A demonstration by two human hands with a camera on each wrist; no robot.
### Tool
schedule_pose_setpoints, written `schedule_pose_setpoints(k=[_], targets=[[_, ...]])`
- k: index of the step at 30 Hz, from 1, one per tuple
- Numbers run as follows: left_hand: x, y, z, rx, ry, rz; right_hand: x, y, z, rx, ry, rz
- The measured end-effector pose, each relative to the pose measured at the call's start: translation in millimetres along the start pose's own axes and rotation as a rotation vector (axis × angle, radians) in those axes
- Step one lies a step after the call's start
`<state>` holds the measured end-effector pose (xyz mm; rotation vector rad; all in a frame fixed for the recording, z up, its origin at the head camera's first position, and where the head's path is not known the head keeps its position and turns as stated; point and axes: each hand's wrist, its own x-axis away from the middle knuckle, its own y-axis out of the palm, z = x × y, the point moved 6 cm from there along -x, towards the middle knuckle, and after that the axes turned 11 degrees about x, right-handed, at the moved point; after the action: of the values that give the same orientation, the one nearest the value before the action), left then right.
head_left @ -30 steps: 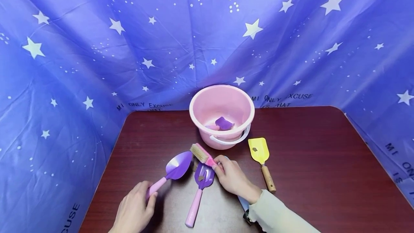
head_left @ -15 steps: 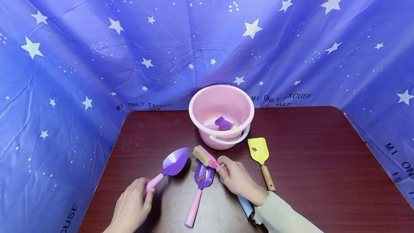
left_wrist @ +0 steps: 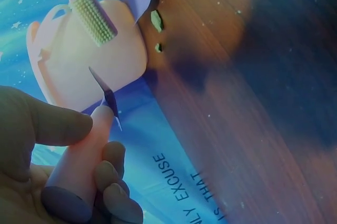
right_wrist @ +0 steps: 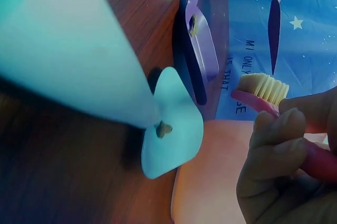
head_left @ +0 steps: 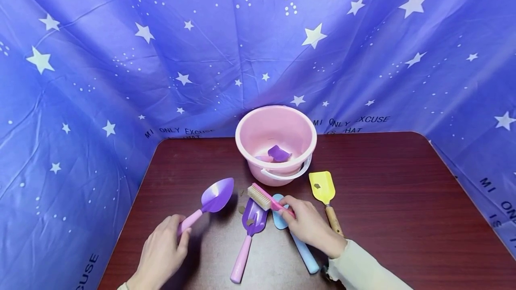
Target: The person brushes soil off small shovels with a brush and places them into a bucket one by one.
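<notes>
Left hand (head_left: 161, 247) gripping a glossy purple, leaf-shaped, pink-handled trowel (head_left: 217, 196), right hand (head_left: 312, 223) gripping a bright pink, cream-bristled brush (head_left: 261, 197), bristled end towards the left hand, pink-handled purple scoop (head_left: 244, 249) between both hands.

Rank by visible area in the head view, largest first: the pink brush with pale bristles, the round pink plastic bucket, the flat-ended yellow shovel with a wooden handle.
1. Pink bucket
2. Yellow shovel
3. Pink brush, partly covered by the right hand
</notes>
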<state>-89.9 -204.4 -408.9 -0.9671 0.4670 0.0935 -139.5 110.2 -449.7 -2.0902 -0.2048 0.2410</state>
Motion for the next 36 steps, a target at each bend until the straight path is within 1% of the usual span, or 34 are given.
schedule_pose_setpoints(k=[5, 12, 14, 17, 21, 26, 32, 36], targets=[[-4.8, -2.9, 1.3, -0.004, 0.004, 0.008, 3.4, -5.7, 5.7, 0.027, 0.003, 0.017], [-10.4, -6.9, 2.6, -0.015, 0.012, 0.020, 8.9, -13.8, 19.8, 0.134, 0.052, 0.051], [-12.4, -8.1, 3.4, -0.017, 0.020, 0.027, 10.3, -15.7, 22.8, 0.126, 0.047, 0.055], [-15.9, -10.8, 4.8, -0.021, 0.027, 0.037, 12.5, -17.9, 26.1, 0.076, 0.027, 0.054], [-21.2, -14.9, 6.4, -0.025, 0.027, 0.039, 15.9, -21.5, 30.5, 0.054, 0.015, 0.057], [-27.9, -19.6, 9.4, -0.025, 0.040, 0.042, 20.3, -27.2, 36.7, 0.077, 0.009, 0.076], [-37.1, -23.4, 12.8, -0.025, 0.063, 0.060, 24.9, -33.4, 43.9, 0.104, 0.011, 0.106], [-41.9, -25.1, 12.7, -0.023, 0.066, 0.073, 26.7, -35.6, 46.7, 0.118, 0.010, 0.119]])
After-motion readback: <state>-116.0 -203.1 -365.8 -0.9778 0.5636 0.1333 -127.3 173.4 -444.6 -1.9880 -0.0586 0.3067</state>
